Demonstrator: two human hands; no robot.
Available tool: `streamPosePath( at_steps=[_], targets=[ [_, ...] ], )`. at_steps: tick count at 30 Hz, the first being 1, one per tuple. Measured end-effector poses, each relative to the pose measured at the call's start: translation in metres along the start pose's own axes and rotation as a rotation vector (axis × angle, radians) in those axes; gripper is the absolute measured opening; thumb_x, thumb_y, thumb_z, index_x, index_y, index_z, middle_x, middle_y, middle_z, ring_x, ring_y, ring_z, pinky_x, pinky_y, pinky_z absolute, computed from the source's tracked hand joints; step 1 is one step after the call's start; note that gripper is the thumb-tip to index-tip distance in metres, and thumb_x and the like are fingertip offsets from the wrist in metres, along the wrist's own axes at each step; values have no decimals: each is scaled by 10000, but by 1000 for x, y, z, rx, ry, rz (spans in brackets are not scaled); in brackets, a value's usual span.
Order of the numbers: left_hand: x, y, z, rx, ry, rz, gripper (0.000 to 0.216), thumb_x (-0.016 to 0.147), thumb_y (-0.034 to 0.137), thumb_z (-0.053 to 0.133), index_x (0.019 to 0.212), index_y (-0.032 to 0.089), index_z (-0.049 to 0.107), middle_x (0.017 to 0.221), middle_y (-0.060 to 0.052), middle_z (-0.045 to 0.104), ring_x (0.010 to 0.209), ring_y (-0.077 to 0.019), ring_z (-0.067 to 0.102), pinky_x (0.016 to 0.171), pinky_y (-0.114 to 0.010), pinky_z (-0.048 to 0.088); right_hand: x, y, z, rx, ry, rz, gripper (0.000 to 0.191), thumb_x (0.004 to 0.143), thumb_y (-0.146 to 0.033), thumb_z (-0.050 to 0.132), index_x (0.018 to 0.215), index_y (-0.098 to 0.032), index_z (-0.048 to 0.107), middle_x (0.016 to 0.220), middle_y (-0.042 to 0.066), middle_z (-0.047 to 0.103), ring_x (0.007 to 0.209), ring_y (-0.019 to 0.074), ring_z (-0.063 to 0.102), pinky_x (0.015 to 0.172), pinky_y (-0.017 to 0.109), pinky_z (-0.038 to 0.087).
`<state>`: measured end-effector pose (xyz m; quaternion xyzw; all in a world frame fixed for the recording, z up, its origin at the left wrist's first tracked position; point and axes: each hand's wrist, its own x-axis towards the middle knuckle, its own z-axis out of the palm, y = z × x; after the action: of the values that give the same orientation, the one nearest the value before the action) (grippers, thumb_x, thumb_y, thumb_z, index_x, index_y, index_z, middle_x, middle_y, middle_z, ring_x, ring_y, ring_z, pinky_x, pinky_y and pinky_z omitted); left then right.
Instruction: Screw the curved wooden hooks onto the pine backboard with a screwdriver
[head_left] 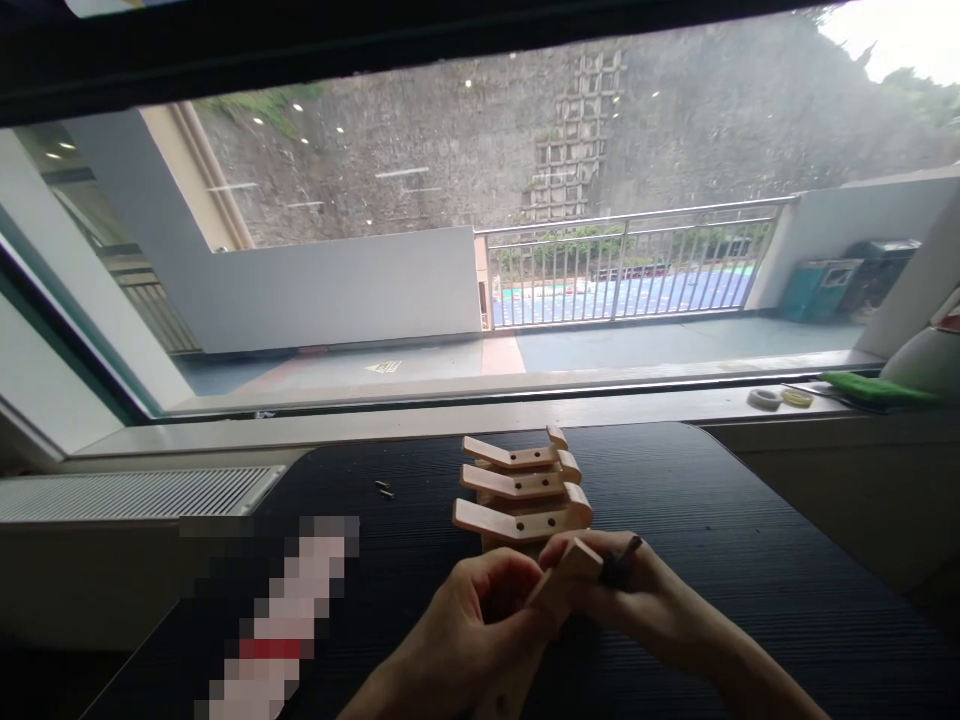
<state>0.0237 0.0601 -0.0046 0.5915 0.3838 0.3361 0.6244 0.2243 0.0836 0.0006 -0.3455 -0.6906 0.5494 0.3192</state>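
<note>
Both my hands are at a bent wooden piece (579,568) near the front of the table. My left hand (480,610) is closed around its left side, thumb and fingertips pressed to the wood. My right hand (637,590) is closed at its right side and also grips a small dark tool (622,562) with a thin tip, its exact kind not clear. Just beyond stand three similar wooden hooks, a near one (491,520), a middle one (495,482) and a far one (499,455), each with two dark holes. A wooden bar (517,685) runs under my hands, partly hidden.
Two small screws (385,490) lie left of the hooks on the black table (720,560). A blurred-out pinkish strip (300,590) lies at left. On the windowsill are tape rolls (765,400) and a green cloth-like item (874,390). A radiator grille (142,495) borders the left.
</note>
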Motion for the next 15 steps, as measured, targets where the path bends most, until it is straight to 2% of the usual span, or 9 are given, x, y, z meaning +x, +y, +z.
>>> streamPosePath(
  at_steps=[2, 4, 7, 9, 11, 13, 15],
  targets=[
    [-1, 2, 3, 50, 23, 0, 219, 768, 312, 642, 884, 127, 647, 765, -21, 608, 690, -110, 510, 632, -208, 383, 2, 2, 1, -14, 39, -50, 350, 778, -384, 631, 1051, -165, 659, 820, 41, 619, 784, 178, 549, 707, 278, 452],
    [-2, 3, 0, 82, 104, 45, 211, 790, 334, 616, 845, 132, 640, 728, -9, 596, 665, -102, 499, 620, -202, 388, 2, 5, -3, 8, 100, -90, 412, 768, -403, 641, 1111, -174, 637, 790, 29, 586, 732, 155, 524, 669, 269, 443],
    [-1, 2, -12, 68, 381, 182, 215, 829, 362, 568, 834, 149, 602, 779, -4, 612, 709, -102, 519, 665, -194, 421, 0, 7, -14, 103, 214, -74, 472, 796, -465, 593, 1162, -168, 602, 648, -21, 461, 557, 89, 390, 518, 223, 355],
    [0, -1, -20, 36, 564, 242, 210, 839, 364, 557, 888, 161, 574, 863, -14, 633, 771, -115, 546, 704, -202, 450, -3, 8, -20, 125, 260, -41, 465, 804, -490, 571, 1125, -156, 618, 621, -31, 410, 531, 79, 330, 480, 216, 301],
    [2, -5, -22, -30, 644, 260, 253, 819, 369, 584, 972, 179, 519, 953, -32, 639, 829, -149, 577, 692, -232, 492, -5, 9, -22, 99, 216, -51, 452, 785, -481, 597, 1105, -163, 624, 658, -22, 425, 557, 85, 351, 494, 219, 312],
    [3, -9, -20, -99, 670, 277, 337, 789, 374, 620, 1020, 201, 446, 1000, -48, 638, 863, -188, 606, 646, -265, 529, -6, 9, -18, 50, 111, -80, 470, 740, -426, 665, 1144, -194, 598, 716, -17, 452, 609, 95, 399, 537, 219, 353],
    [4, -11, -14, -136, 703, 298, 392, 762, 376, 647, 1020, 213, 401, 1005, -55, 641, 868, -211, 627, 613, -280, 547, -6, 9, -11, -12, 34, -90, 573, 676, -340, 735, 1206, -235, 542, 764, -21, 473, 666, 106, 440, 587, 218, 386]
  ],
)
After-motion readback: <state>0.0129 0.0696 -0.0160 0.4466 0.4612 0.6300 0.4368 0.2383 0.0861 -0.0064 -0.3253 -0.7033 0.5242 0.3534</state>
